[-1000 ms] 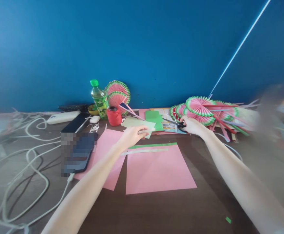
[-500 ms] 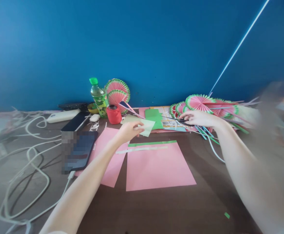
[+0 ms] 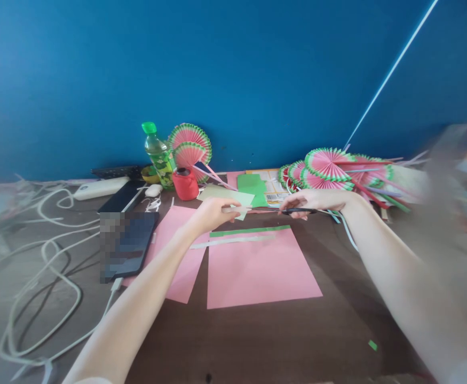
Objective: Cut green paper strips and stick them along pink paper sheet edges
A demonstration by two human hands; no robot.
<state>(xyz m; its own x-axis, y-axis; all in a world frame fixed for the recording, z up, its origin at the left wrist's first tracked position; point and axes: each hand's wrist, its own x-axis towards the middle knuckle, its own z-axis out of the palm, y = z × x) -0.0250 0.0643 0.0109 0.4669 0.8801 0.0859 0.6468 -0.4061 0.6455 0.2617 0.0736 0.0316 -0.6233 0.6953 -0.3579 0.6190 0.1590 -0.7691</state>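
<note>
Black-handled scissors (image 3: pixel 299 211) are in my right hand (image 3: pixel 315 200), its fingers closed round the handles. Their blades point left, toward the fingertips of my left hand (image 3: pixel 217 212). That hand is closed in a pinch on a small pale paper strip (image 3: pixel 240 209), partly hidden by the fingers. Behind it lies a pale green sheet of paper (image 3: pixel 244 199). Nearer me is a pink sheet (image 3: pixel 263 274) with a green strip (image 3: pixel 253 231) along its far edge and a whitish strip (image 3: pixel 233 241) across it. Another pink sheet (image 3: pixel 181 266) lies to the left.
Pink-and-green folded paper fans (image 3: pixel 329 168) are piled at the back right. A red container (image 3: pixel 185 184) and a green-capped bottle (image 3: pixel 159 157) stand by the blue wall. On the left are a phone (image 3: pixel 133 245) and looping white cables (image 3: pixel 79 298). A green scrap (image 3: pixel 373 345) lies front right.
My right hand has brought the scissors left and slightly nearer, so their blades now reach close to my left hand. My left hand has shifted slightly right, and a pale strip shows at its fingertips.
</note>
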